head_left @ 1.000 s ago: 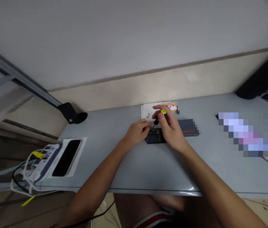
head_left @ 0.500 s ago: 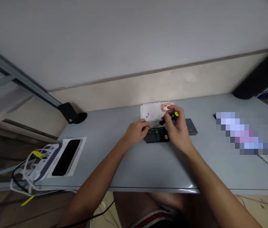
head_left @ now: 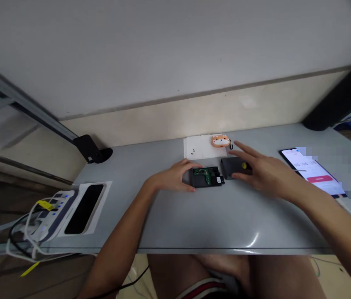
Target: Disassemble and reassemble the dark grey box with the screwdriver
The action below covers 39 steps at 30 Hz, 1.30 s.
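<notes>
A black device casing with a green circuit board (head_left: 207,176) lies open on the desk. My left hand (head_left: 177,176) spans its left end, thumb on the near edge and fingers on the far edge. Just right of the casing sits a dark grey box-shaped cover (head_left: 230,168). My right hand (head_left: 265,172) is over that cover, its thumb and fingers spread around the right end. A screwdriver (head_left: 244,165) is tucked in my right hand; its yellow handle end shows, and its thin shaft sticks out to the right.
Behind the casing, small dark screws (head_left: 193,151) lie on white paper (head_left: 202,145), along with an orange animal-faced case (head_left: 220,141). A phone showing a timer (head_left: 314,170) lies at right. At left are a dark phone (head_left: 85,209), a power strip (head_left: 55,216) and a black stand (head_left: 93,149).
The screwdriver has left the circuit board, turned back into my right hand, which has moved right to the grey cover. My left hand has opened wider around the casing's left end.
</notes>
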{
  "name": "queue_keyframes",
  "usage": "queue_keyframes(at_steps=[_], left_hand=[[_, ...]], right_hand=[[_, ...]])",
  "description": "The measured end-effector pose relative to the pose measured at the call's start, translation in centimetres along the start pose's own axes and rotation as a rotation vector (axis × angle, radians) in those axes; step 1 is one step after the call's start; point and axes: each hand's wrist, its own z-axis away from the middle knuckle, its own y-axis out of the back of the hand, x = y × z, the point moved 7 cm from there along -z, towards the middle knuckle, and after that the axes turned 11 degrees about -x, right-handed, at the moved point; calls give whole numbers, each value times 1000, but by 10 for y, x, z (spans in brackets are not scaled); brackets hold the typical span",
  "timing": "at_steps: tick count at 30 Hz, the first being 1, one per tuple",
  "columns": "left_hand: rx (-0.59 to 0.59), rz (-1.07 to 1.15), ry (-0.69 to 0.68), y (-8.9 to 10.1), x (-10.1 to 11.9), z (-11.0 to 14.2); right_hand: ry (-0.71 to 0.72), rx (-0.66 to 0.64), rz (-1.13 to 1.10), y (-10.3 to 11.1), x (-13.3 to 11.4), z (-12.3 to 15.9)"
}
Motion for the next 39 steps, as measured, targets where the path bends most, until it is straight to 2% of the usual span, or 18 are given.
queue_keyframes(at_steps=[1,3,6,8,11,14,18,22,27,32,36,38,39], left_hand=[[14,9,-2,0,-1,-1],[40,28,1,0,-2,-5],[66,44,23,-1,-2,-8],[85,51,28,-1,-2,-10],[123,57,16,-1,0,-13],[156,52,8,-2,0,-16],[181,29,11,-4,-3,-16],[195,3,31,-5,-4,-16],[230,-13,100,-5,-5,-17],[230,-41,122,-5,-1,-16],[201,-66,54,-9,6,-18],[205,-99,8,-12,8,-20],[217,-114,-8,-13,9,-20]], right_hand=[[16,-80,76,-8,9,-1],[41,-154,139,-14,25,-3],[44,-236,59,-10,43,-6],[-49,-286,-20,-3,51,-8],[-130,-310,-36,6,45,-10],[-36,-360,-28,-1,20,-11],[98,-308,59,-15,-6,-10],[103,-252,154,-25,-13,-9],[101,-257,166,-31,-25,-18],[151,-219,123,-35,-34,-23],[185,-215,-21,-34,-30,-23],[215,-158,-152,-25,-31,-26],[208,-63,-224,-15,-30,-29]])
